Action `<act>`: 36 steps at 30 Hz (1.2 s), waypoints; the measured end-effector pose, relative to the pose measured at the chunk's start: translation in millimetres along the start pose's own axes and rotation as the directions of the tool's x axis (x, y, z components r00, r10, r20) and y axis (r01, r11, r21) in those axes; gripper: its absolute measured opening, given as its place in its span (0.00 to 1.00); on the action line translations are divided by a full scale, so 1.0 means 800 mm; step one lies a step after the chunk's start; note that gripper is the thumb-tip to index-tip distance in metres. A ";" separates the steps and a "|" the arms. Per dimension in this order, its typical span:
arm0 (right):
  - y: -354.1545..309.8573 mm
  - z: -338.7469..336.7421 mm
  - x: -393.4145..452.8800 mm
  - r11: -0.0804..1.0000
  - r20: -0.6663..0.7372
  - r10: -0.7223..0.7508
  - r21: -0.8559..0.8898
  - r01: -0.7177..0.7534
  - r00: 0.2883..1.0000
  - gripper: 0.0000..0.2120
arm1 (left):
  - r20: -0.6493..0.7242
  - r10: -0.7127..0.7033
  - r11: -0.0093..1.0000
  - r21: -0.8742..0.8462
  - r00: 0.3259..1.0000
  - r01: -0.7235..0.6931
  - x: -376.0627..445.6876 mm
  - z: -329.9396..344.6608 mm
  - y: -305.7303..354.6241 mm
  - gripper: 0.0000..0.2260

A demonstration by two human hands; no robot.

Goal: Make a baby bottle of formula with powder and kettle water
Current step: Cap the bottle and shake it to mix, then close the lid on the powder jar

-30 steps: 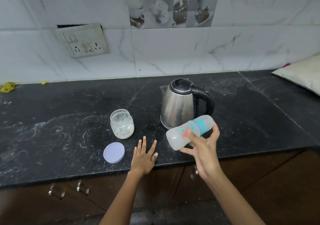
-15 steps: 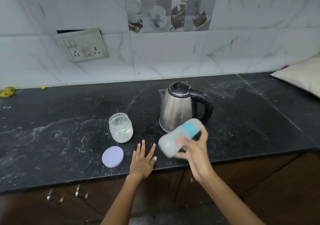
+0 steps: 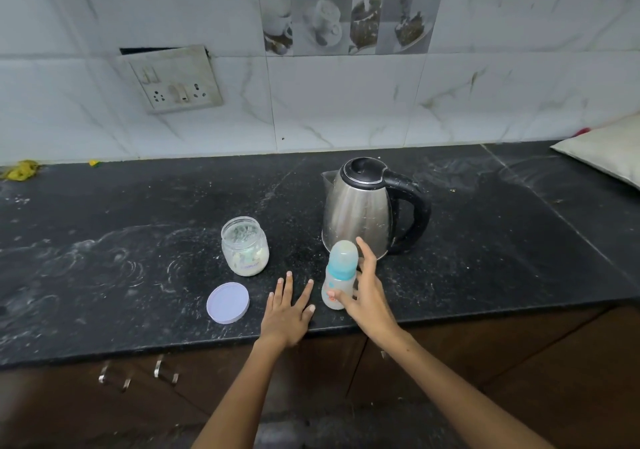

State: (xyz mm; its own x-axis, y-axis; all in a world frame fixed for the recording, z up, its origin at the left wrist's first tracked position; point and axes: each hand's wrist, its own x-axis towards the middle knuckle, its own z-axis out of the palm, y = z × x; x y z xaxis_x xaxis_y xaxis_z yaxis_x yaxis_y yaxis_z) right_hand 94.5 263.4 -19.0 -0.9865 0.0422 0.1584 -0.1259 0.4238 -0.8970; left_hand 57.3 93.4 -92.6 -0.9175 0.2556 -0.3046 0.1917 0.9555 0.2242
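Observation:
The capped baby bottle (image 3: 340,272), cloudy with a blue ring, stands upright on the black counter (image 3: 138,240) in front of the steel kettle (image 3: 360,206). My right hand (image 3: 367,292) wraps it from the right, thumb on its lower front, fingers stretched up behind it. My left hand (image 3: 287,306) lies flat on the counter just left of the bottle, fingers spread, holding nothing. An open glass jar of white powder (image 3: 245,246) sits to the left, and its round pale lid (image 3: 228,302) lies flat in front of it.
The counter's front edge runs just under my wrists, with brown drawers and metal handles (image 3: 138,376) below. A socket plate (image 3: 173,81) hangs on the tiled wall. A pale cushion (image 3: 609,150) rests at the far right, and yellow scraps (image 3: 20,169) lie at the far left.
My right hand swung the bottle from tilted in the air down to upright on the counter. My left hand stayed flat in place.

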 end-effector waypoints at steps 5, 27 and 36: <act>0.022 0.018 0.009 0.997 0.010 0.069 0.032 -0.069 0.998 0.44 | 0.007 -0.002 1.000 -0.012 1.000 0.002 -0.001 0.000 -0.001 0.25; -0.024 0.137 -0.010 0.982 0.065 -0.144 -0.116 0.151 0.987 0.14 | -0.368 -0.359 0.911 -0.340 0.858 0.235 -0.067 -0.063 -0.111 0.41; -0.094 0.131 0.028 0.713 0.561 0.318 0.389 -0.583 0.764 0.19 | -0.603 -0.183 0.716 -0.623 0.776 -0.315 -0.116 -0.110 -0.086 0.31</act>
State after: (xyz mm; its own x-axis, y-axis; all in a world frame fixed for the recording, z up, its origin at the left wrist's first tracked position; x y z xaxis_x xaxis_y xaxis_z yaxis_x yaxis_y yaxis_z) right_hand 71.0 137.4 8.5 -0.8527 -0.3407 -0.3961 0.4444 -0.0743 -0.8928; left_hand 98.7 -8.7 2.0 -0.9575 -0.0650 0.2811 0.2098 0.5118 0.8331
